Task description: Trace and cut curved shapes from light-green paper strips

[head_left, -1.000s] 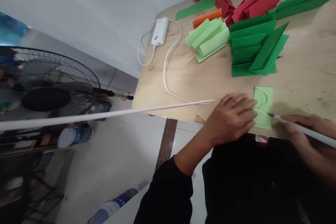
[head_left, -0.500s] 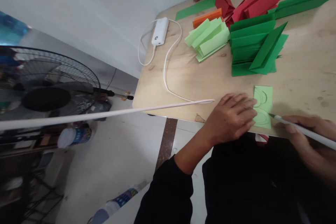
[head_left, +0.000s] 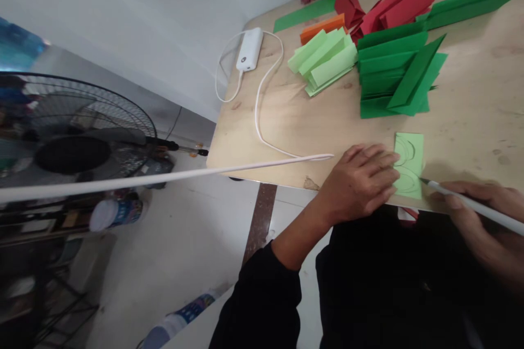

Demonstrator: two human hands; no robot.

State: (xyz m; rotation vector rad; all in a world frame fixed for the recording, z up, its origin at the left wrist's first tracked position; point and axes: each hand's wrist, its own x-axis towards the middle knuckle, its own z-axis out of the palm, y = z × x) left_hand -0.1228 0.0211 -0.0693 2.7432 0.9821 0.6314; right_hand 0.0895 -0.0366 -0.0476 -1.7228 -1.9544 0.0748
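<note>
A small light green paper [head_left: 415,155] with curved pencil-like outlines lies near the front edge of the wooden table. My left hand [head_left: 364,182] rests flat with its fingers stretched out, the fingertips on the paper's left side. In my right hand [head_left: 483,218] is a slim white pen [head_left: 470,203], its dark tip at the paper's right edge beside the lower oval. Whether the tip touches the paper I cannot tell. Beyond the hands stand folded dark green papers [head_left: 388,76] and folded light green papers [head_left: 325,60].
A white power bank [head_left: 250,49] and its cable [head_left: 257,109] lie on the table's left part. Folded red papers [head_left: 403,5] and an orange piece [head_left: 321,29] sit farther back. A black fan [head_left: 73,152] stands left of the table, on the floor side.
Almost nothing differs. The pen tip stays at the paper's right edge, and both hands keep their places; the whole view has shifted very slightly.
</note>
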